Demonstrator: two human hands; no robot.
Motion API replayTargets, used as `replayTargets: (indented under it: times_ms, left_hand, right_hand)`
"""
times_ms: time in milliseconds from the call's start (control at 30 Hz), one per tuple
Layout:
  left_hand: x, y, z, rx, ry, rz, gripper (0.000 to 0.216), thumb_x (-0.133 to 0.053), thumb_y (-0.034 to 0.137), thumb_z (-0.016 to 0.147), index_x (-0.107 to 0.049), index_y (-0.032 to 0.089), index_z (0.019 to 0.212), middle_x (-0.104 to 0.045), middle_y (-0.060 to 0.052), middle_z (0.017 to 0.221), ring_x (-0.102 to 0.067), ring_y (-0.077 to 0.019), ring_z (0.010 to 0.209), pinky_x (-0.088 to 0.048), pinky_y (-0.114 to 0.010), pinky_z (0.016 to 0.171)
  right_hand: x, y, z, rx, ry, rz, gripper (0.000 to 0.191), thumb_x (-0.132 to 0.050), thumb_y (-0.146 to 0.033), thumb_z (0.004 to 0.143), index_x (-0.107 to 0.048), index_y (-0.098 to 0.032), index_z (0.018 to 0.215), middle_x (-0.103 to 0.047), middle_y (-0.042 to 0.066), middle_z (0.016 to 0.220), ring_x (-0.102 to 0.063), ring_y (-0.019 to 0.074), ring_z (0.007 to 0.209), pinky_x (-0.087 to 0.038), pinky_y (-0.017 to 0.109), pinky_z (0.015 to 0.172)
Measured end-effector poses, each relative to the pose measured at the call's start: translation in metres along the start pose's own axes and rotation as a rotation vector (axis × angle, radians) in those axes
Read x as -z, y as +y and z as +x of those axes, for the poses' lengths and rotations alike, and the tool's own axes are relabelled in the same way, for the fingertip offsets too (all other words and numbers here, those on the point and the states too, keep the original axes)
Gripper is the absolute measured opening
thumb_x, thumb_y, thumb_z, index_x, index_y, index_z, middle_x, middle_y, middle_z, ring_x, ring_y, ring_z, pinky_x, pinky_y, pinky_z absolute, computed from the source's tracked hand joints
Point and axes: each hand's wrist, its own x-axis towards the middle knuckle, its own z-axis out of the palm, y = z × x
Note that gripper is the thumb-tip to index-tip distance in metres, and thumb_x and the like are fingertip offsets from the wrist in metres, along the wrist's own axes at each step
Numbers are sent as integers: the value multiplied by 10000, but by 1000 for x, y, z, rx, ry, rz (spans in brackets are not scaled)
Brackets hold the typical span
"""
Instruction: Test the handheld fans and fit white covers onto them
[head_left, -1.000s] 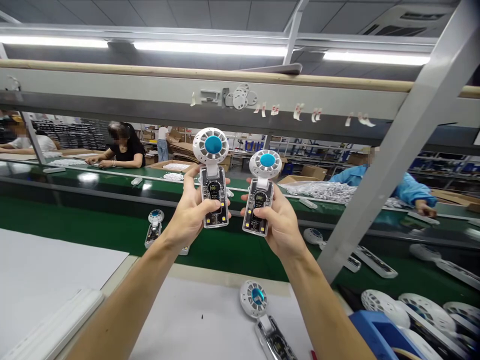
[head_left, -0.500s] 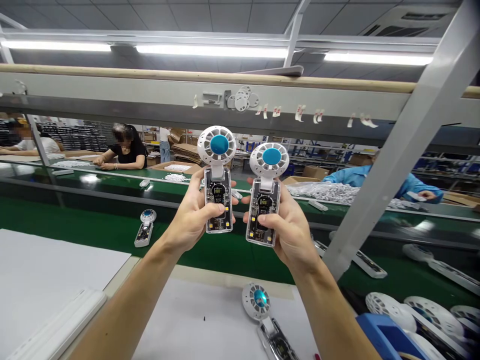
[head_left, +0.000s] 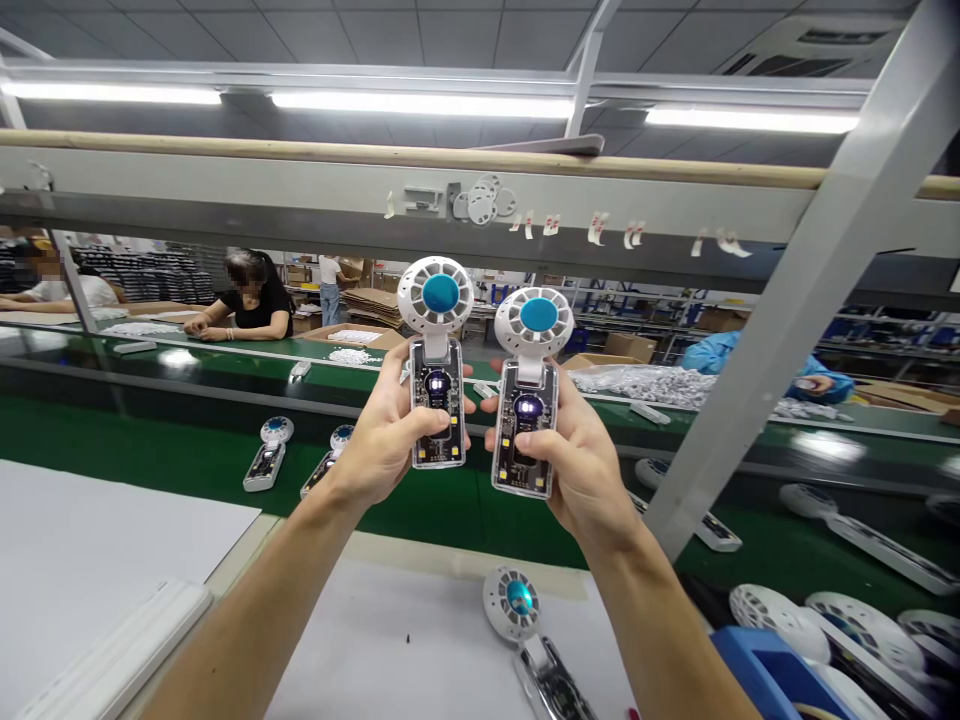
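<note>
Two small handheld fans are held upright side by side over the green belt. My left hand (head_left: 382, 430) is closed around the left handheld fan (head_left: 436, 360), its thumb pressed on the front of the clear-cased body. My right hand (head_left: 581, 440) grips the right handheld fan (head_left: 531, 390) the same way, thumb on the front. Both have white round heads with blue centres, and their small displays are lit. Below, between my forearms, another handheld fan (head_left: 517, 610) lies on the white work surface (head_left: 420, 650).
Several fans ride the green conveyor belt (head_left: 465, 515), including one at left (head_left: 268, 455). A slanted metal post (head_left: 795, 280) stands at right, near a blue holder (head_left: 772, 670) and more fans. White strips (head_left: 150, 650) lie lower left. Co-workers (head_left: 255, 295) sit across the belt.
The displays on both held fans have lit up. Fans on the belt have shifted left, and a second one now shows beside my left wrist. The blue-sleeved co-worker has moved.
</note>
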Motion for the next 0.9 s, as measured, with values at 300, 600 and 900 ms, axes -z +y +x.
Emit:
replayTargets:
  times_ms: [300,600,900]
  left_hand:
    - [3,-1,-1,38,13,-16,690,-706,87,672,-398,207,1279,-688,-59,1051,-715,-196,670,-571,-298,599]
    - [-2,-1,-1,51,56,-17,672,-705,176,758,-382,199,1347,-670,-103,1141,-694,-165,651,-583,-302,585]
    - [-3,-4,-3,14,40,-13,639,-681,155,767,-389,186,1334,-675,-109,1135,-694,-161,645,-585,-297,572]
  right_hand:
    - [3,-3,1,-13,-10,-28,851,-704,-131,631,-420,-245,1425,-571,82,1352,-642,256,1135,-615,265,683]
    - [2,-1,0,-24,-10,16,732,-681,-180,715,-426,-232,1399,-695,48,1060,-691,166,798,-592,257,641]
    - [4,1,1,-19,18,-18,741,-678,-178,703,-429,-238,1398,-684,48,1074,-684,167,766,-591,279,640]
